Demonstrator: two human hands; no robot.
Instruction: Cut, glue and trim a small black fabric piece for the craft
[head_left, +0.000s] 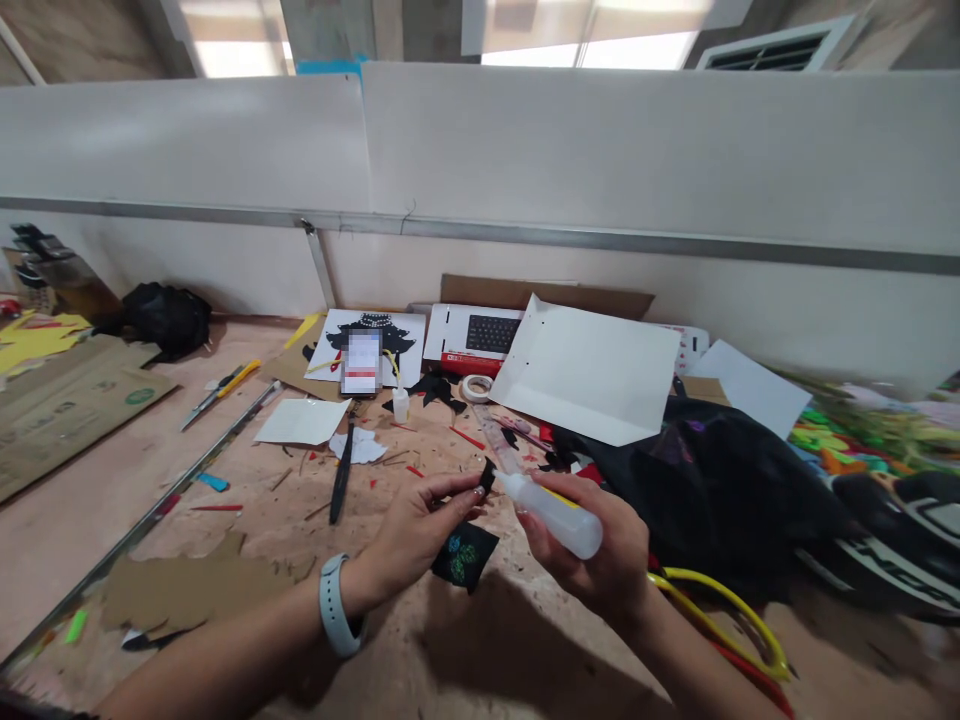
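Observation:
Between the thumb and fingers of my left hand [427, 525] is a small black paper scrap [487, 477]. My right hand [592, 545] grips a translucent white glue bottle [561, 517], tilted so its nozzle points left at the scrap; whether the tip touches it I cannot tell. Below my left fingertips lies a black piece with blue and green drawn patterns [466, 555]. A white watch band [339, 605] circles my left wrist.
A phone [361, 362] leans before a black cutout picture [409, 345]. Nearby stand a small white bottle [400, 405] and a tape roll [477, 388]. A yellow cutter [221, 393] lies left; a black bag [720, 490] and yellow-handled tool [739, 600] lie right.

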